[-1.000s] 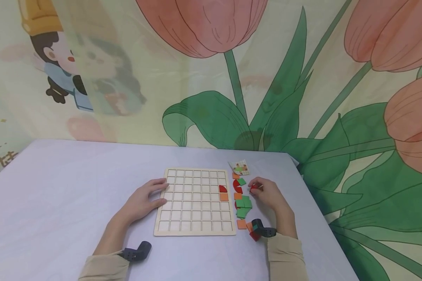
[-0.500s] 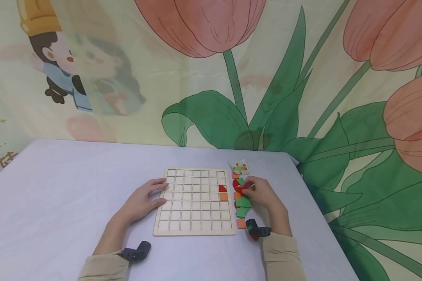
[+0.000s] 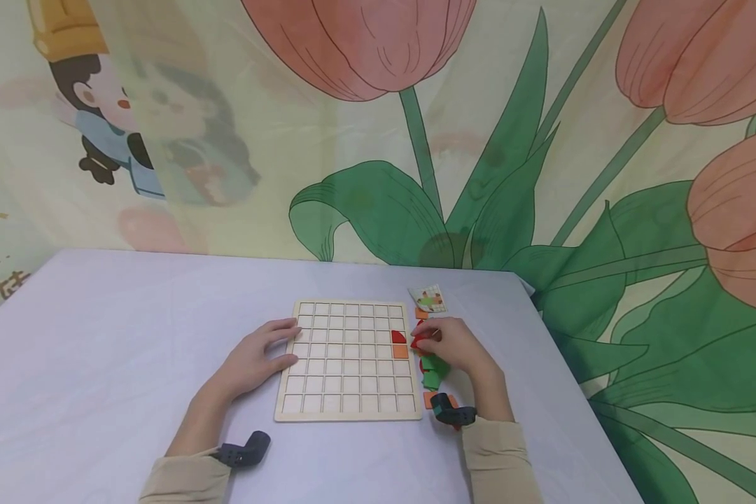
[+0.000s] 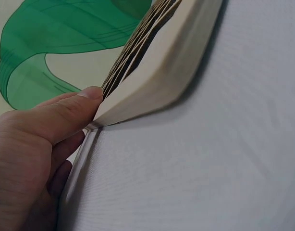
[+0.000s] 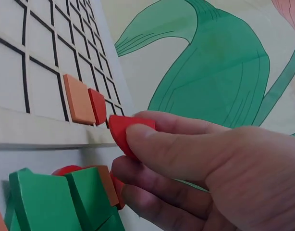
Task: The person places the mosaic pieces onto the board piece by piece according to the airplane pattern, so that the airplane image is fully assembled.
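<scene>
A: What is obscured here?
B: Right of the board (image 3: 346,418), the right hand (image 3: 455,344) and its wrist camera (image 3: 451,411) cover some loose pieces (image 3: 430,380); print on the card (image 3: 430,299), by the far right corner, is illegibly small.
A: And the grip?
B: The right hand pinches a partly hidden red piece (image 5: 119,129) just beside the board's right edge; the left hand (image 3: 255,360), spread wide, rests on its left edge.

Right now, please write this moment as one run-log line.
right grip: pinches red piece; left grip: touches board at left edge; on board: orange square, second red piece
</scene>
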The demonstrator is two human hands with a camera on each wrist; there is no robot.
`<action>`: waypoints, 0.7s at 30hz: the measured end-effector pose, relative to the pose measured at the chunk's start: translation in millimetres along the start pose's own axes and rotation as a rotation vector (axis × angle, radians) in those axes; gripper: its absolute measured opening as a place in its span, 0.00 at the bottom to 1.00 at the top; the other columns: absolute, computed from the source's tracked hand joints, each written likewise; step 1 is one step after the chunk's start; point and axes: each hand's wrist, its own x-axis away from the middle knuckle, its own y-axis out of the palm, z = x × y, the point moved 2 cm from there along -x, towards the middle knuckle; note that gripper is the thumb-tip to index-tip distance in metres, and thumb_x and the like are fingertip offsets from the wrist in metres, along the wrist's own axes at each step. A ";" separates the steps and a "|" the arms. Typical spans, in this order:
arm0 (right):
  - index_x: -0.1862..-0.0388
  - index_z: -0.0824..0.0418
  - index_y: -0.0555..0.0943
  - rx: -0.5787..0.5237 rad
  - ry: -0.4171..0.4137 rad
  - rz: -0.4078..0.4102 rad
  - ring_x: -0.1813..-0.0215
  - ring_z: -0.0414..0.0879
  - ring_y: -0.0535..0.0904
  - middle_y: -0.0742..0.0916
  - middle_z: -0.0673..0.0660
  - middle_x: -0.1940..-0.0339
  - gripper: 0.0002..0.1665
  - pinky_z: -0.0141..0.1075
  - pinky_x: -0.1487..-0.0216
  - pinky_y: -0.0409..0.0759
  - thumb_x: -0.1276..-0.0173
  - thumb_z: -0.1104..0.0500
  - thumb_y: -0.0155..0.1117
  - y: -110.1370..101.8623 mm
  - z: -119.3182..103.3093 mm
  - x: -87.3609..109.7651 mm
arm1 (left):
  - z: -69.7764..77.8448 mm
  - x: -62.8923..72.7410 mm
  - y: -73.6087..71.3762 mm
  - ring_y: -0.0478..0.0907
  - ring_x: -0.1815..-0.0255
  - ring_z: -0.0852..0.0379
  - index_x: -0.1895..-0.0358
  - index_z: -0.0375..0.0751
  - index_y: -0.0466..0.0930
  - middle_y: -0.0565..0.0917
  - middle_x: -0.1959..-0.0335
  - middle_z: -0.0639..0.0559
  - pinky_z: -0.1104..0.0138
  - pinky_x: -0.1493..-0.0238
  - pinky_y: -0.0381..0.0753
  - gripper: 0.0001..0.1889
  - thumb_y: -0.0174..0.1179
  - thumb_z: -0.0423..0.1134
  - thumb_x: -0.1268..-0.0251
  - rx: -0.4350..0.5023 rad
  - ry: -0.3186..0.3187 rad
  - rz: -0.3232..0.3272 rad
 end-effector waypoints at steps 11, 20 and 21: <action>0.67 0.53 0.85 -0.011 -0.082 -0.124 0.70 0.41 0.77 0.85 0.47 0.73 0.05 0.31 0.69 0.77 0.43 0.59 0.72 4.3 -4.5 3.5 | -0.8 -0.5 0.3 0.59 0.28 0.40 0.37 0.40 0.72 0.68 0.31 0.47 0.45 0.29 0.59 0.28 0.64 0.44 0.40 0.004 -0.003 -0.001; 0.71 0.54 0.84 0.003 -0.100 -0.174 0.73 0.42 0.77 0.84 0.48 0.77 0.06 0.32 0.70 0.78 0.46 0.59 0.74 5.5 -9.4 7.0 | -2.0 -0.5 0.7 0.59 0.28 0.41 0.36 0.41 0.72 0.68 0.30 0.48 0.45 0.29 0.59 0.28 0.64 0.45 0.40 0.009 -0.014 0.000; 0.71 0.54 0.84 0.008 -0.100 -0.175 0.73 0.41 0.77 0.84 0.48 0.77 0.06 0.32 0.70 0.78 0.46 0.58 0.75 5.7 -9.8 7.2 | -1.9 -0.5 0.7 0.59 0.28 0.41 0.36 0.41 0.72 0.68 0.30 0.48 0.45 0.29 0.59 0.28 0.64 0.45 0.40 0.008 -0.013 -0.001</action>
